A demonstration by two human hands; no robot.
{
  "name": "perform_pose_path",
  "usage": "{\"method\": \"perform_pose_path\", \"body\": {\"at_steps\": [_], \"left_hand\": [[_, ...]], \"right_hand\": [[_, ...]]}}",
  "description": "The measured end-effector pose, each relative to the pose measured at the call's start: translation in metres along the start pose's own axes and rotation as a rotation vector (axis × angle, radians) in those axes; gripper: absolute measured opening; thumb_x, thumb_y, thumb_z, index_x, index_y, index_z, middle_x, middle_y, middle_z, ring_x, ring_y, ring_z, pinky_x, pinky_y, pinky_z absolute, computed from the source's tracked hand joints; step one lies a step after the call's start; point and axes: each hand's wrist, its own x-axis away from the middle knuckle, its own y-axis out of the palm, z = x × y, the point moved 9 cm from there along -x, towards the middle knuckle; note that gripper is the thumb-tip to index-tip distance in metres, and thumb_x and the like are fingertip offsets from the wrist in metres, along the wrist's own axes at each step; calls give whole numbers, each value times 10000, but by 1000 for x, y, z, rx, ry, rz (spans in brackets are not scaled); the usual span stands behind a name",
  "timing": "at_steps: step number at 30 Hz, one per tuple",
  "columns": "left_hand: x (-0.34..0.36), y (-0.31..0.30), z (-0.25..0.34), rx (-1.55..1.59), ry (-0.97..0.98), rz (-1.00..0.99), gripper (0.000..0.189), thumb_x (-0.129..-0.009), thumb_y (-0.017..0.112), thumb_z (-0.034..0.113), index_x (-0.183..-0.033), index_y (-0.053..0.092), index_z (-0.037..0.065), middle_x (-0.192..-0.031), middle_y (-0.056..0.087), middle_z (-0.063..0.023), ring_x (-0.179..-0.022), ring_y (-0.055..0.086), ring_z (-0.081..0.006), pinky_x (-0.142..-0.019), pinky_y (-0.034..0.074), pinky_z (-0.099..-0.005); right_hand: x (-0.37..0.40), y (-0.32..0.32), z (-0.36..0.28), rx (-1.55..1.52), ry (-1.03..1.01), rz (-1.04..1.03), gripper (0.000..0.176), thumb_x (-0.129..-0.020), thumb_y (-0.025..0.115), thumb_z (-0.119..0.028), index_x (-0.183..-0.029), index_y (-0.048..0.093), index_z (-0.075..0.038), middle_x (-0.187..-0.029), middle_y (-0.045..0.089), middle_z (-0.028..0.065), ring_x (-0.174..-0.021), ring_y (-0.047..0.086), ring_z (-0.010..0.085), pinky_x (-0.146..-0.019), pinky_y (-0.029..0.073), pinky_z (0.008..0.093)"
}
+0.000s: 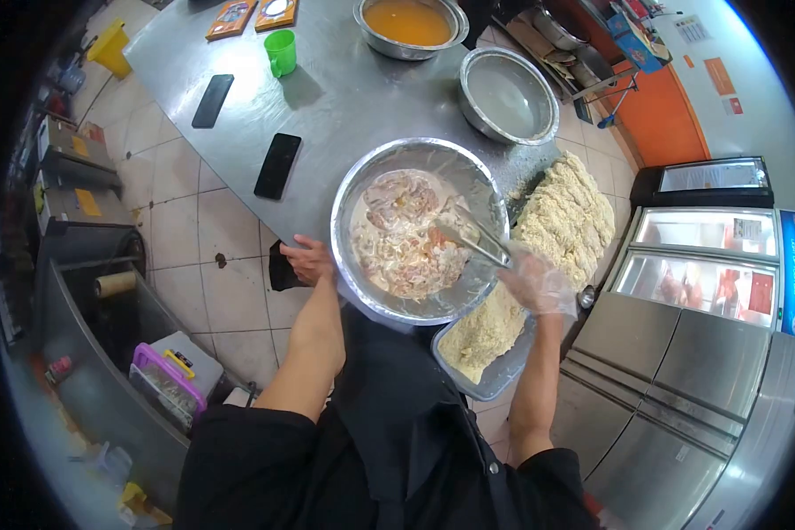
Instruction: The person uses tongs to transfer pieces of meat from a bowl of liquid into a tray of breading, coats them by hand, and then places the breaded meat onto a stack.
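Note:
A large steel bowl (347,190) sits at the near edge of the table, holding pieces of raw meat (406,265) in a pale, milky batter. My right hand (532,281), in a clear plastic glove, is closed round metal tongs (479,240) whose tips reach into the meat mix. Bare, my left hand (309,260) lies against the bowl's left side, its fingers stretched away to the left. Close by my right hand, a heap of pale crumbly flour coating (567,216) rises, and more of it fills a grey tub (514,362) below.
Behind the bowl stand a steel bowl of cloudy liquid (508,95) and one of orange liquid (408,22). Two phones (277,166) and a green cup (280,53) rest on the steel table (344,106). Steel refrigerators (680,380) line the right; an open drawer (106,353) juts out left.

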Motion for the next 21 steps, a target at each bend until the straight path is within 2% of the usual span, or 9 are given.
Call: {"method": "perform_pose_path", "body": {"at_steps": [2,4,8,11,13,14,17,19,21], "left_hand": [[2,-1,1,-8,11,8,531,-1037,451,417,-1384,456,16,-1143,681,-302,-1016,670,-496,-865,522,-572],[2,0,1,-14,24,16,531,-1037,450,415,-1384,457,12,-1141,681,-303,-1012,670,-497,-865,523,-573],[-1,3,-2,-18,39,58,530,-1034,459,414,-1371,469,5,-1127,685,-299,-998,675,-496,-858,527,-578],[-3,3,-3,-17,29,57,535,-1029,468,418,-1370,475,6,-1124,688,-295,-994,676,-495,-853,529,-581],[-2,2,-2,1,27,54,537,-1027,471,420,-1371,478,8,-1122,690,-293,-990,677,-496,-851,530,-583],[0,0,0,-1,18,63,538,-1026,473,421,-1373,479,10,-1121,692,-290,-987,678,-497,-850,529,-582],[0,3,-4,-12,-3,62,539,-1025,476,424,-1375,482,15,-1118,696,-284,-979,681,-497,-848,529,-579],[-3,6,-8,-24,-6,51,538,-1025,476,426,-1376,484,17,-1116,698,-281,-975,682,-497,-848,530,-576],[-3,6,-7,-6,8,61,543,-1026,475,428,-1377,484,14,-1121,700,-278,-982,683,-494,-850,529,-573]], "right_hand": [[-6,7,-31,69,26,-97,590,-883,699,-282,-1445,554,-176,-1009,728,203,-948,722,375,-834,562,496],[-24,25,-37,252,-69,110,488,-917,656,-245,-1398,601,-188,-964,726,188,-905,730,350,-772,580,484],[-79,41,-45,362,-211,199,393,-945,615,-207,-1334,658,-175,-921,720,176,-849,729,333,-724,584,477],[-103,23,-34,440,-172,-3,362,-956,613,-200,-1302,687,-126,-898,723,177,-816,725,337,-716,585,471],[-88,-17,-47,249,-516,131,388,-970,626,-235,-1317,684,-72,-828,712,164,-714,700,310,-639,569,433],[-85,-33,-42,252,-516,130,388,-970,626,-235,-1317,684,-72,-828,712,164,-714,700,310,-639,569,433],[-80,-60,-25,-25,-413,-164,333,-933,636,-239,-1240,753,-184,-825,736,119,-706,704,228,-601,556,380],[-70,-51,6,-375,-21,-444,393,-918,646,-310,-1270,736,-160,-786,701,96,-696,661,217,-640,541,392],[-67,-43,23,-376,-15,-403,397,-903,648,-331,-1242,740,-146,-782,687,103,-696,654,220,-664,542,394]]}}
